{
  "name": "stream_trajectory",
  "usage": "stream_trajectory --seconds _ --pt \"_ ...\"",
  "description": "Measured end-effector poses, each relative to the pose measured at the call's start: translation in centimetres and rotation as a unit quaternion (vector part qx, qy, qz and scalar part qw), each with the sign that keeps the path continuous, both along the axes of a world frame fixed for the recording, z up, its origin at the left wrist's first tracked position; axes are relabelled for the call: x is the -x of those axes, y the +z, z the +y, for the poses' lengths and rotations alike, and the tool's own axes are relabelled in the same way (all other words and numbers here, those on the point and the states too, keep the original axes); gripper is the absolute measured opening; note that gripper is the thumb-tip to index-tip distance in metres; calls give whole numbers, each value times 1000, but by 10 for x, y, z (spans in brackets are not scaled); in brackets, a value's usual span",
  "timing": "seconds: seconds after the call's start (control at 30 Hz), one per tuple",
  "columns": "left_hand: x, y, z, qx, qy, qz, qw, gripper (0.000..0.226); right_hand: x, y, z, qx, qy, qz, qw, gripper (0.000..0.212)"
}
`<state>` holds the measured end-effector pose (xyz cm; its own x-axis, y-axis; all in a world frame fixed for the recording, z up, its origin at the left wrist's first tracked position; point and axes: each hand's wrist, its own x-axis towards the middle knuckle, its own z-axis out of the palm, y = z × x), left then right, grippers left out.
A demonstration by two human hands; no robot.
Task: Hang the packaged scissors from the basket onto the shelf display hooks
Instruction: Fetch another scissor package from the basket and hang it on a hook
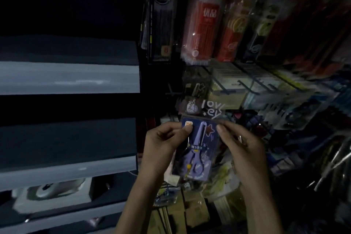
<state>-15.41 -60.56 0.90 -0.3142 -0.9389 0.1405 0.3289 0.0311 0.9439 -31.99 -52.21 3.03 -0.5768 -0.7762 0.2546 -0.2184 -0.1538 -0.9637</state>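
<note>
A blue card pack of purple scissors (pixel 197 148) is held upright in front of the display, its top edge just under a hanging card printed with white letters (pixel 207 109). My left hand (pixel 161 148) pinches the pack's upper left corner with thumb on the front. My right hand (pixel 241 146) pinches its upper right edge. Dark display hooks (pixel 247 86) stick out of the shelf above and to the right of the pack. The basket is not in view.
Red and black pen packs (pixel 205 23) hang in a row above. Boxed goods (pixel 233 81) and more hanging items crowd the right side. Grey shelf boards (pixel 68 78) run along the left. Cardboard boxes (pixel 191 211) sit low under my hands.
</note>
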Motion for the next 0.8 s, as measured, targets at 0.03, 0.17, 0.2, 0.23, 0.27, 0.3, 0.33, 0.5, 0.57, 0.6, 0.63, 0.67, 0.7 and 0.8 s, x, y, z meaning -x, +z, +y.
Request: stream_trajectory --seconds 0.03,0.17,0.2,0.23,0.27,0.3,0.33,0.5,0.57,0.6,0.63,0.67,0.7,0.8 --pt "3 -3 -3 3 0 -6 1000 14 4 -2 -4 -8 6 5 1000 15" --pt "16 -11 -11 9 -2 -40 999 13 13 -11 -15 -18 -2 -10 1000 13" --pt "19 -13 -12 14 -8 -50 999 13 14 -13 -15 -14 -1 -10 1000 11" --pt "21 -15 -13 21 -15 -60 998 13 16 -15 -15 -9 2 -10 1000 10" --pt "22 -16 -12 26 -23 -72 997 13 17 -16 -13 -6 6 -12 1000 10" --pt "23 -18 -11 33 -32 -85 995 13 20 -17 -11 -5 12 -11 1000 10" --pt "24 -19 -10 42 -42 -98 993 13 22 -19 -9 -5 17 -8 1000 9" --pt "30 -18 3 109 -51 -172 978 14 32 -26 4 -1 9 -4 1000 9" --pt "32 -15 11 131 -45 -194 971 13 37 -27 8 0 9 -13 1000 11" --pt "34 -13 14 139 -36 -200 969 11 39 -27 9 3 8 -17 1000 11" --pt "36 -12 17 148 -25 -204 967 8 42 -27 10 8 6 -20 1000 12" --pt "38 -9 19 158 -11 -205 966 6 45 -26 10 13 4 -19 1000 12" --pt "41 -6 20 172 8 -206 963 10 48 -26 10 19 1 -15 1000 12" --pt "50 8 22 196 86 -179 960 20 59 -22 7 36 -1 -1 999 9"
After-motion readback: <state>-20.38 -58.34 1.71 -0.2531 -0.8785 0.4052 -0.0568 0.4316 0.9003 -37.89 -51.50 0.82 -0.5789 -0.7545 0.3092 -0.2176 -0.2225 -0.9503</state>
